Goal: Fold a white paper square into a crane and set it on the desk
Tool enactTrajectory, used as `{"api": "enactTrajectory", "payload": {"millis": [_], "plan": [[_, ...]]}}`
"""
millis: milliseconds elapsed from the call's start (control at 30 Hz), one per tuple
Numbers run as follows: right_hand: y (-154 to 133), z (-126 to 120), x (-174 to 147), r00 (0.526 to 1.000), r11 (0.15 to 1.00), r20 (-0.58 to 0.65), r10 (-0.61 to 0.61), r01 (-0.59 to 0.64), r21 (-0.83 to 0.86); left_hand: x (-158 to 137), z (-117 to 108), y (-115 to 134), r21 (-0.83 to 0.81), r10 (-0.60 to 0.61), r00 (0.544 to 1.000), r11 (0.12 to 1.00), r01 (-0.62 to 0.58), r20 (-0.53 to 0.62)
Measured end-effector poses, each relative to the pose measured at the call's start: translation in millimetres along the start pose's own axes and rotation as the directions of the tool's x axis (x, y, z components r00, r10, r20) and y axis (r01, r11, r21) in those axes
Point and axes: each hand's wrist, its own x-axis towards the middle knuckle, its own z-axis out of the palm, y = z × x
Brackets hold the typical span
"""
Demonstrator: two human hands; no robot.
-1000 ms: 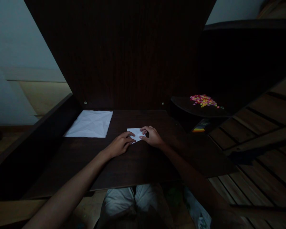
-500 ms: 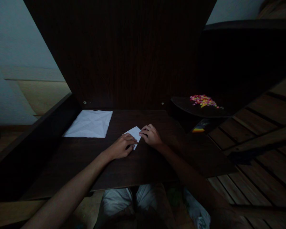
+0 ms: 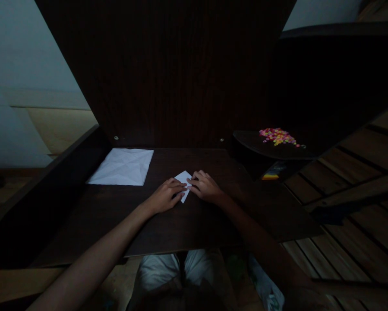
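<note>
Paper (image 3: 182, 176) is now sitting turned, one corner pointing away from the person; a second ago a straight edge was facing that way. Right hand (image 3: 206, 185) is reaching farther over the paper than half a second ago, its fingertips coming close to the left hand's. Left hand (image 3: 165, 195) is keeping to the left side. Judging by this, turning is over and both hands are working the paper in its new position, probably pressing or lining up a fold.

Left hand is lying loosely open, fingers resting over the paper. Right thumb and fingers are touching the right corner; cannot tell whether they are pinching.

Paper is lying on the table (image 3: 168, 233), right of the creased sheet (image 3: 122, 166) and well apart from it. It is looking small, white and pointed at far and near ends; fingers are hiding the middle, so folds aren't showing clearly.
</note>
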Motion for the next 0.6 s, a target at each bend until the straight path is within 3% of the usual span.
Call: {"api": "enactTrajectory", "payload": {"millis": [200,367,600], "plan": [[-6,-7,-3,0.997,0.998,0.051,0.051,-0.053,0.041,-1,-4,-4,-0.007,-0.020,1.000,1.000,0.020,-0.005],[-16,-10,-3,0.988,0.993,0.100,0.120,-0.118,-0.023,-3,-7,-14,0.095,-0.044,0.999,0.994,0.046,-0.020],[-22,-6,-4,0.983,0.984,0.082,0.167,-0.162,-0.071,-3,-7,-16,0.087,-0.029,0.999,0.996,0.032,-0.035]]}}
